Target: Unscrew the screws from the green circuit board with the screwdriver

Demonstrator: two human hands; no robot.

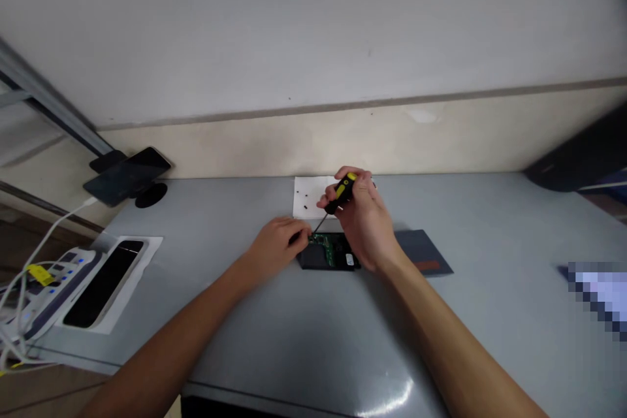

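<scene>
Screwdriver [339, 196], black/yellow, gripped by right hand [365, 225] fingers, tip down on green circuit board [329, 249] mid-counter [490, 235]. Left hand [277, 245] fingers pinch board's left edge; white paper [308, 196] w/ screws behind.

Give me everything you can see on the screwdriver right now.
The screwdriver has a stubby black handle with yellow patches, plastic by the look, and a thin dark shaft. It tilts, handle up toward the wall, tip down and left at the left edge of the green circuit board. The right hand grips the handle from above; the left hand rests by the tip. The tip's seat is too small to make out.
</scene>
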